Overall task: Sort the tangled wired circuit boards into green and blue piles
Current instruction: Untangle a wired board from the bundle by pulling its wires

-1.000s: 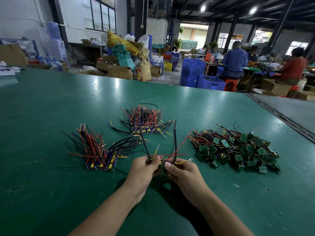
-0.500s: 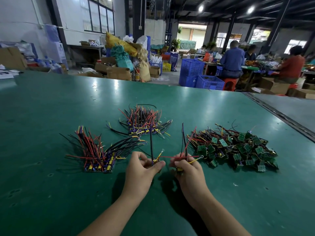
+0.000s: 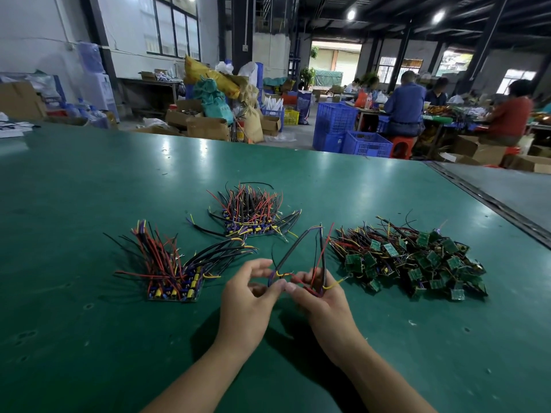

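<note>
Left hand point(image 3: 253, 290) and right hand point(image 3: 323, 298) each pinch tangled black-red-yellow wires point(image 3: 293, 248), likely separating boards for the three-o'clock green-board heap point(image 3: 417, 263).

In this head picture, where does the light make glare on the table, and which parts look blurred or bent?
Head view: ceiling lamps leave pale glare on the green table, far part; the left hand and right hand, holding wires, look slightly soft; the pillar at right leans from wide-angle distortion.
</note>
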The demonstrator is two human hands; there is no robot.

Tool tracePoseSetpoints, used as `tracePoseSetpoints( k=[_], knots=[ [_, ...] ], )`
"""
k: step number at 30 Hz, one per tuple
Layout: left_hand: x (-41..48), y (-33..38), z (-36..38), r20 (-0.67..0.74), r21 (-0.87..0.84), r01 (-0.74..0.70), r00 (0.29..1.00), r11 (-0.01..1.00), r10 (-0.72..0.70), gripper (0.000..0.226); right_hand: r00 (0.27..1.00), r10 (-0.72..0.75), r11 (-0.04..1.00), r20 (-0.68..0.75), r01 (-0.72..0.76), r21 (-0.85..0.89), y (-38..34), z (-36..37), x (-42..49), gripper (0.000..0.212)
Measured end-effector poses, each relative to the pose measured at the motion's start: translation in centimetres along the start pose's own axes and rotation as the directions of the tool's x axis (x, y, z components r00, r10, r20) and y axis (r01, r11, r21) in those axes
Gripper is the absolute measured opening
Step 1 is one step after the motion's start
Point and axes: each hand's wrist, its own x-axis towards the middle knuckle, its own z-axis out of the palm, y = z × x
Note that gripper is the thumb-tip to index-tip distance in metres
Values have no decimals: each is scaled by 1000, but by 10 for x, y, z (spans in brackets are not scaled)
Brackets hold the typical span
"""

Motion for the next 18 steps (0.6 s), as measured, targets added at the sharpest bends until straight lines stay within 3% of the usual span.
tracePoseSetpoints(
  k=[5, 7, 12, 15, 18],
  knots=[
    [-4, 7, 2, 109, -96, -13, 994, 995, 24, 23, 1000, 24, 989, 13, -26, 146, -5, 5, -3, 37],
    [-6, 7, 2, 146, -91, -37, 988, 995, 50, 9, 1000, 7, 992, 11, -8, 124, -7, 6, -4, 39],
    [-8, 9, -2, 238, -64, -41, 970, 997, 55, 15, 998, -54, 998, -34, 55, 39, -8, 3, -2, 32],
    [-7, 10, 0, 188, -121, 45, 982, 992, -22, 23, 998, -50, 997, -34, 48, -57, -8, 1, 0, 29],
    [-5, 10, 4, 274, -168, 190, 952, 967, -140, 32, 997, -57, 988, 57, 64, -138, -9, 3, -1, 29]
  ],
)
